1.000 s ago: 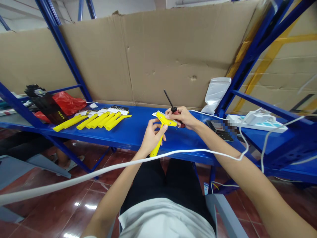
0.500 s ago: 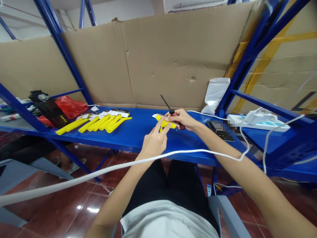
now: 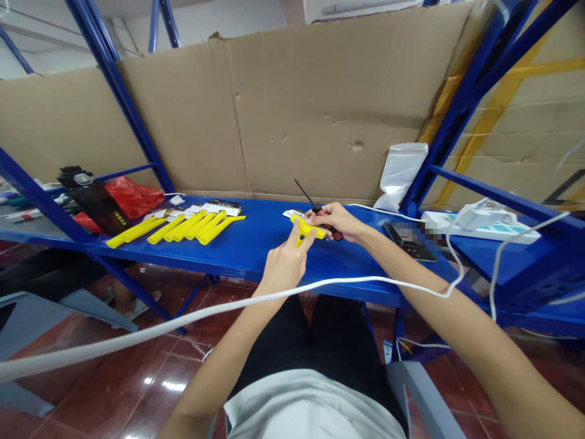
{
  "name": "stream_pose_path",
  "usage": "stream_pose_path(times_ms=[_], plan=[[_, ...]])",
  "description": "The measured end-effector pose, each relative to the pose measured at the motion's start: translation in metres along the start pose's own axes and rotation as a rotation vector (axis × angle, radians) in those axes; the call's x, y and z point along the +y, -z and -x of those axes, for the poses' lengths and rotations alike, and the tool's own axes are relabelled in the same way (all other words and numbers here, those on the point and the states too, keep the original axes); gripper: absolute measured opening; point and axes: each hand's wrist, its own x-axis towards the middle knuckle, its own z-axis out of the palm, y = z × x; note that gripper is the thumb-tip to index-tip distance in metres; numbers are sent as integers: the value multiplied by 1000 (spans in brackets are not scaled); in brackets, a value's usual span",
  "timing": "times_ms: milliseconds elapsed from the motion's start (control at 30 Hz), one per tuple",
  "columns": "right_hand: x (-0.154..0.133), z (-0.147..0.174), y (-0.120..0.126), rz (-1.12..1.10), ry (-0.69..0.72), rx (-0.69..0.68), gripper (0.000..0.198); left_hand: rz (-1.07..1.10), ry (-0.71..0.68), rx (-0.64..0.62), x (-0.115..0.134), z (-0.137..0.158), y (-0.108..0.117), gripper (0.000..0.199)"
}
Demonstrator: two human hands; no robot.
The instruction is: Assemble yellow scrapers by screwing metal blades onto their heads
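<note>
My right hand [image 3: 337, 220] is closed around a screwdriver [image 3: 337, 234] with a red and black handle, its dark shaft pointing up and to the left. Under the fingers of my left hand [image 3: 286, 262] is a yellow plastic tool [image 3: 302, 227], held low over the blue shelf; the fingers hide part of it. The right fingertips also touch this tool. A white and black label [image 3: 290, 213] shows at its far left end. To the left, several similar yellow tools [image 3: 201, 225] lie side by side, with printed cards at their far ends.
A black bottle [image 3: 94, 201] and a red plastic bag [image 3: 134, 195] stand at the left of the blue shelf [image 3: 256, 244]. On the right are a phone [image 3: 411, 244], a white power strip [image 3: 484, 225] and a white pouch [image 3: 400, 174]. A white cable [image 3: 320, 280] crosses in front of my forearms.
The view has shifted slightly. Both hands stay on the yellow tool, with the left fingers slightly changed in position and the screwdriver still in my right hand.
</note>
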Motion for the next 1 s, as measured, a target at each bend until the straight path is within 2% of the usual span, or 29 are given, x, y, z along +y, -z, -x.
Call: stream_pose_path(times_ms=[100,200,300,367,467,600,767,1000], plan=[[-1,1,-2,12,-24,12,53,67,-12,38,-3,0,-6,61],[-3,2,-2,20,-18,13,58,260,-42,145,-11,-1,-13,55],[-3,0,1,-10,62,26,56,643,-35,253,-22,-6,-14,43],[-2,-2,4,-39,123,65,53,983,41,249,-29,-10,-10,37],[0,-6,7,-81,161,170,52,1455,189,195,-39,-16,1,48],[2,-10,9,-95,134,240,58,1865,255,165,-47,-18,13,55],[3,-9,8,-43,111,231,61,2089,317,149,-43,-12,18,52],[9,-14,11,19,75,247,59,2120,357,151,-40,-11,18,58]])
